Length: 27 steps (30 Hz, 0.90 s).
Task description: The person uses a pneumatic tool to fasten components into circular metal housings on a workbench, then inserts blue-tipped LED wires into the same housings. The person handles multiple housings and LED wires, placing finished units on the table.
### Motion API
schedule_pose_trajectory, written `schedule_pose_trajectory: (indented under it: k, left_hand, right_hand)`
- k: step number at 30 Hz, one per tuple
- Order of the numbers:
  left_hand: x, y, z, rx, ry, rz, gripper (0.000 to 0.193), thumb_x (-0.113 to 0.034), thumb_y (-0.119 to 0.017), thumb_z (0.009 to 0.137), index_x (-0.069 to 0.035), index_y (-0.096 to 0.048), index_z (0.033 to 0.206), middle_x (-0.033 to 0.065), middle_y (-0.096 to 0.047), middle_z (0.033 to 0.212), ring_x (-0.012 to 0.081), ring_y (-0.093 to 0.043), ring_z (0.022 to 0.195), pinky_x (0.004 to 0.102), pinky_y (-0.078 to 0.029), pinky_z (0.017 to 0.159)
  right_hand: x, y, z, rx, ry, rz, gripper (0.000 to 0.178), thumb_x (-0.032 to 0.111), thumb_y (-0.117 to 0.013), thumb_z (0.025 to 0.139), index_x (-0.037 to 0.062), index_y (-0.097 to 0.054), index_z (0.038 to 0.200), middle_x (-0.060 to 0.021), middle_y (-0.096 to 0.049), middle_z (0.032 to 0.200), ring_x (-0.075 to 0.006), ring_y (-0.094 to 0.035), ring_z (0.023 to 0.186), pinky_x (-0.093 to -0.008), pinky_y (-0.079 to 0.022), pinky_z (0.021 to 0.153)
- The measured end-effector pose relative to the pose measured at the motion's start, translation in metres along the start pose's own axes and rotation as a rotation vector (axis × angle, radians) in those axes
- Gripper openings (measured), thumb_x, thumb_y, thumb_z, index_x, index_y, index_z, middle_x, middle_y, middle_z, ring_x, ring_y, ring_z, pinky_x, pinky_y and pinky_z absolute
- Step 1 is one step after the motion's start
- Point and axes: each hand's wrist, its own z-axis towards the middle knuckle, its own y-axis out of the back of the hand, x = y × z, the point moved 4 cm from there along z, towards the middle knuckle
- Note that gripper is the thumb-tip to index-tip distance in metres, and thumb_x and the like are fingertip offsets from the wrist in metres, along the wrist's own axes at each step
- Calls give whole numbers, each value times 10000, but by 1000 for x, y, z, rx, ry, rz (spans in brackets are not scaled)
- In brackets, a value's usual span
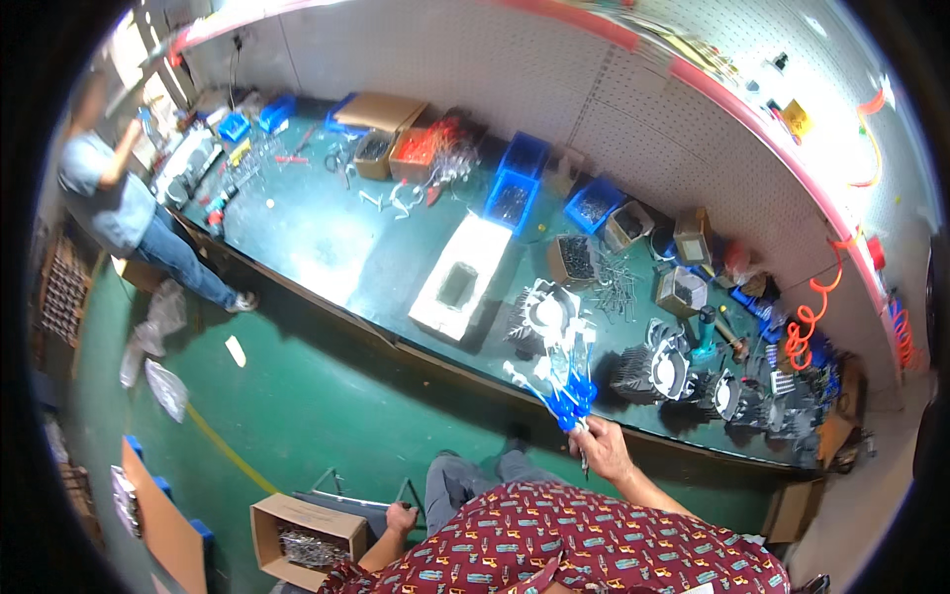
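My right hand (606, 447) is closed around a bunch of thin pale rods with blue and white parts (567, 398), raised at the bench's front edge. Just beyond the bunch sits a finned metal engine cylinder (542, 315), partly covered by it. Low on the left, my left hand (401, 517) is closed on the metal frame of a dark stool (364, 513); its fingers are small and partly hidden. An open cardboard box (265, 527) of metal parts stands beside the stool.
On the green-topped bench (336, 238) are a white foam block (463, 272), blue bins (513, 193), boxes of screws (574, 259), more finned cylinders (655, 368) and a teal power driver (705, 335). An orange coiled hose (807, 322) hangs right. Another person (109, 188) stands far left.
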Motion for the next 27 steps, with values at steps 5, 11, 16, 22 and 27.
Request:
schedule_pose_trajectory:
  k: [5,11,16,22,27]
  left_hand:
    - [-110,79,-13,-249,-291,-115,400,-358,-694,795,6,-740,955,255,-716,977,388,-708,949,434,-557,825]
    - [-362,160,-44,-359,-793,-554,299,-122,-680,940,49,-675,1186,151,-730,1120,194,-689,1018,324,-541,923]
    - [-524,164,-126,137,-1011,-609,307,-102,-662,968,38,-652,1241,90,-736,1051,130,-674,945,281,-549,844]
    - [-588,227,-73,-129,-1173,-270,257,-194,-671,949,-23,-702,1139,126,-726,943,196,-673,818,323,-538,764]
    - [-541,326,94,-193,-1000,-445,264,-70,-659,943,40,-678,1182,83,-699,1009,145,-638,898,301,-522,792]
  right_hand:
    - [1,45,8,-154,117,350,234,180,-623,1007,19,-635,837,-12,-615,686,-88,-558,614,-268,-446,566]
    - [-15,93,-5,-283,85,459,255,226,-561,1028,-2,-648,954,-33,-597,656,-104,-534,581,-268,-437,555]
    - [-8,92,-1,-259,162,410,308,238,-503,1054,-28,-650,1109,-53,-620,752,-112,-556,661,-275,-464,620]
    - [25,63,40,-293,147,319,275,229,-598,1013,-29,-688,1039,-39,-641,768,-107,-575,695,-276,-471,635]
    - [50,36,109,-242,27,181,328,320,-652,996,-2,-657,938,-26,-532,662,-77,-477,627,-311,-407,534]
